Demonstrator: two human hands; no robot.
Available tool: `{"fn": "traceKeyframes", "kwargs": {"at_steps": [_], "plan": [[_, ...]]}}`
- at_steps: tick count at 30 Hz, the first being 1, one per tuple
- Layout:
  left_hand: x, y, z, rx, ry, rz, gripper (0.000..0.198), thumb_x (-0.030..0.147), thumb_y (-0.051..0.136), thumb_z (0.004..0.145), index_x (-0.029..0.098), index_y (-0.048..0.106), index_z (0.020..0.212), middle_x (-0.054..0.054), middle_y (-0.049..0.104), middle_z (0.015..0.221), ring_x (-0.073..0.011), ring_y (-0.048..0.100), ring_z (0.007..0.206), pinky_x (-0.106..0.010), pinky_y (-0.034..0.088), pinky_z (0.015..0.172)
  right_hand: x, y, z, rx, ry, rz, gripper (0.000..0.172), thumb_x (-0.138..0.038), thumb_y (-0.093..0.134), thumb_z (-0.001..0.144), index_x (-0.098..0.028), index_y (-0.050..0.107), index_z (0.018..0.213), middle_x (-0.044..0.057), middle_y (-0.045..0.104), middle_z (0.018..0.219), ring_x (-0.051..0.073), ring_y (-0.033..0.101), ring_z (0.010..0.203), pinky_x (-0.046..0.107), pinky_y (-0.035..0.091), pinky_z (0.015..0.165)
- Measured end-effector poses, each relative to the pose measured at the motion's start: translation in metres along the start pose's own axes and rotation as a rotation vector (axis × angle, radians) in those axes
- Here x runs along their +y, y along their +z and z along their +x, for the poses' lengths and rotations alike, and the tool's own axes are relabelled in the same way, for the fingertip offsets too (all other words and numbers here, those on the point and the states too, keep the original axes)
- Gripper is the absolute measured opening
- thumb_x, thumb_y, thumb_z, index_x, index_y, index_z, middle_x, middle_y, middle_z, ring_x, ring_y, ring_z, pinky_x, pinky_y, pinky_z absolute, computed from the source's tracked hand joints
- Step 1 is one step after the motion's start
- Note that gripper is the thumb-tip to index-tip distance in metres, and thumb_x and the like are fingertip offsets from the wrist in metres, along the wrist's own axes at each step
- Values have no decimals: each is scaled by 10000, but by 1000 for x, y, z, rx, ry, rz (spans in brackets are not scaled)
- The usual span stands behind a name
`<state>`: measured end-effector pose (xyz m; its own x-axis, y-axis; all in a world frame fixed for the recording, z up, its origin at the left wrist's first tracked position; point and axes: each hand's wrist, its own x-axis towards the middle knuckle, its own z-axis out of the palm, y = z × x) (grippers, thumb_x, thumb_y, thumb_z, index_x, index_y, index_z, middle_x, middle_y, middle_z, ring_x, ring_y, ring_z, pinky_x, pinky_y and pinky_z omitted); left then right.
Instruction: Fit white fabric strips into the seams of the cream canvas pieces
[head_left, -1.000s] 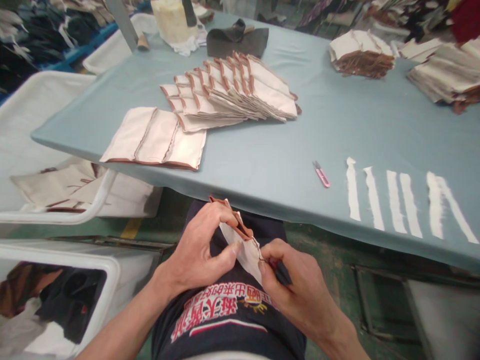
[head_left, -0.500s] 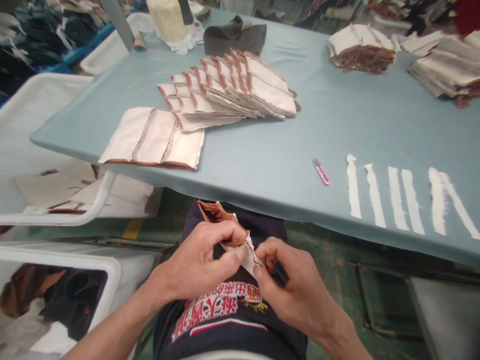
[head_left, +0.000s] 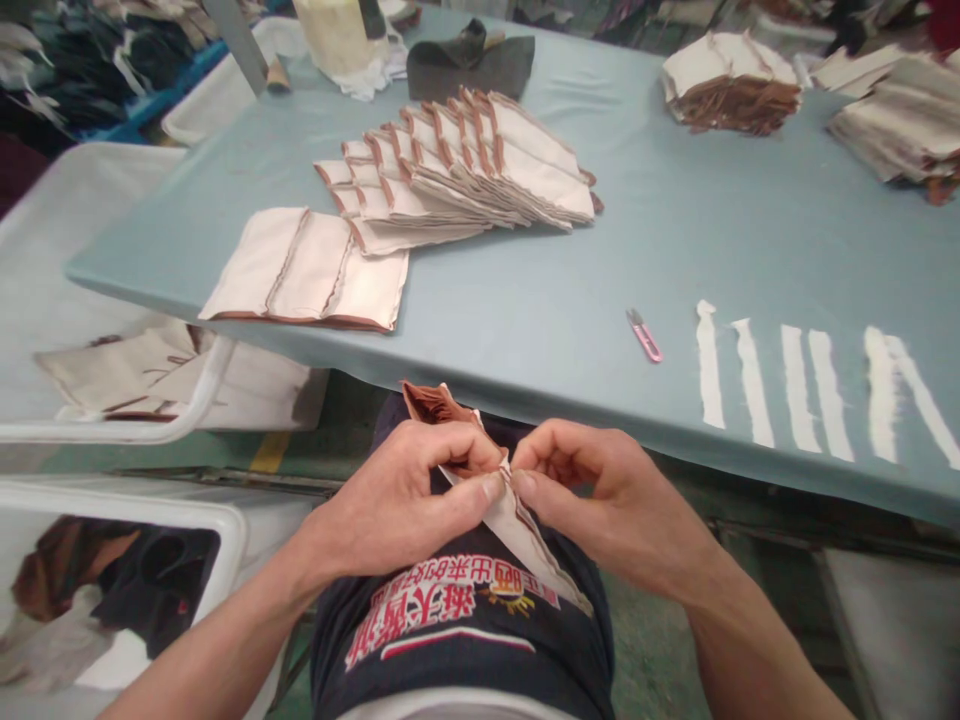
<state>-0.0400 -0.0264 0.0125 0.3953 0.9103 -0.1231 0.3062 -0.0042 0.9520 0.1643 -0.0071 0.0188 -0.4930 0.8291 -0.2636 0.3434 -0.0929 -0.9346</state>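
Observation:
Over my lap, a cream and brown sewn fabric piece (head_left: 529,540) is pinched along its seam. My left hand (head_left: 424,490) is closed on it, thumb against the bent forefinger. Right beside it, my right hand (head_left: 581,480) pinches the same seam, with its fingertips almost touching the left ones. The brown inner side shows beyond my left knuckles, and the cream side hangs down to the right. On the table edge ahead lies a flat cream panel (head_left: 304,270) with brown edging. Pink thread snips (head_left: 643,336) rest on the table to the right.
A fanned stack of cream panels (head_left: 465,170) lies mid-table on the blue-green table (head_left: 525,310). White fabric strips (head_left: 799,390) lie at the right, with more piles (head_left: 731,85) behind. White bins (head_left: 225,550) holding cloth stand at my left.
My right hand has moved up and left along the seam, closer to my left hand. More of the cream side now hangs below my fingers. The left hand keeps its hold.

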Motion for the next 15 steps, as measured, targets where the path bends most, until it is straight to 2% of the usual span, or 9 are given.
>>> {"fn": "traceKeyframes", "kwargs": {"at_steps": [4, 9, 15], "plan": [[-2, -1, 0, -7, 12, -31, 201, 182, 567, 919, 150, 645, 737, 36, 609, 698, -97, 534, 644, -198, 426, 622, -1, -8, 2, -96, 74, 91, 199, -357, 673, 902, -179, 685, 814, -11, 662, 647, 103, 572, 551, 191, 426, 472], [0, -2, 2, -27, -3, -66, 202, 199, 573, 924, 145, 662, 751, 25, 625, 719, -104, 536, 665, -207, 434, 639, -8, -15, 8, -188, 114, 209, 198, -337, 713, 894, -178, 667, 786, -1, 699, 672, 107, 630, 578, 200, 531, 534], [-3, -4, 3, -51, -45, -176, 231, 308, 610, 922, 138, 668, 776, -9, 641, 760, -133, 542, 703, -239, 442, 658, -14, -19, 19, -266, 177, 253, 210, -340, 761, 864, -181, 659, 773, -10, 706, 663, 92, 634, 555, 175, 520, 513]]}}
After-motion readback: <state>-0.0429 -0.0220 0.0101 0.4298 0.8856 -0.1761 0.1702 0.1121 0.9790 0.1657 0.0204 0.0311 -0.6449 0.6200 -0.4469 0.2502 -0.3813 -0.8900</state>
